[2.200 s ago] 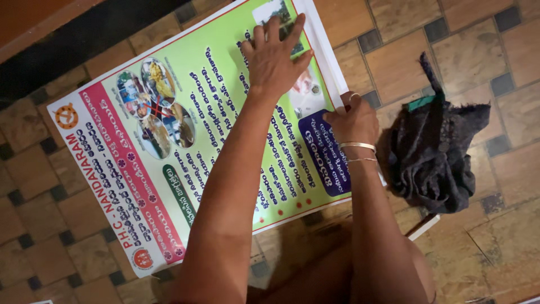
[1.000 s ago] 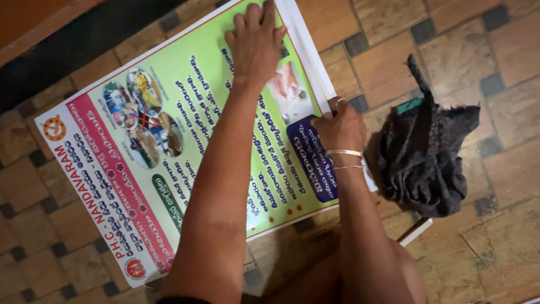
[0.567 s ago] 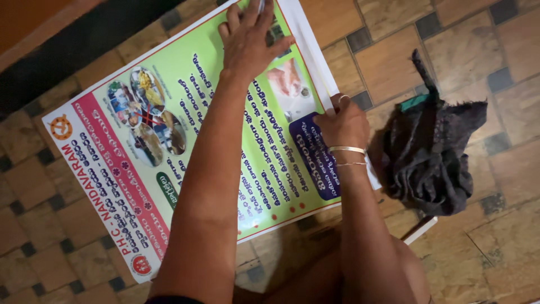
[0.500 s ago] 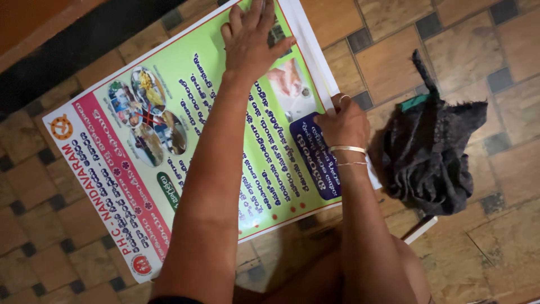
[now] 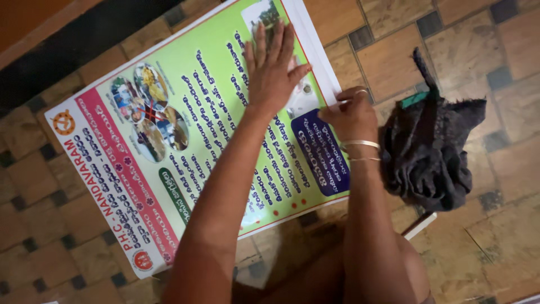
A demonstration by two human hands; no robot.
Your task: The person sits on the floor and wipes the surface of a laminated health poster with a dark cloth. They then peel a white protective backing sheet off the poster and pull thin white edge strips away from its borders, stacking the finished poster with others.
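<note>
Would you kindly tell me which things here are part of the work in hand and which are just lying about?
In use:
poster, pressed flat by left hand
poster's white edge, pinched by right hand

Lying about:
dark cloth
tiled floor

Bare brown tiled floor (image 5: 394, 62) lies open beyond the large green printed poster (image 5: 185, 163); a crumpled dark grey cloth bundle (image 5: 433, 152) blocks the right side, just beside the right hand (image 5: 351, 112); the left hand (image 5: 273, 67) covers the poster's upper part

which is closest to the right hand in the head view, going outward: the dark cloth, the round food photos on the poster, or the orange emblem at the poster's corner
From the right hand:
1. Dark cloth, just to its right on the tiled floor.
2. Round food photos, left, past the left hand, mid-poster.
3. Orange emblem, at the poster's far left corner.
</note>
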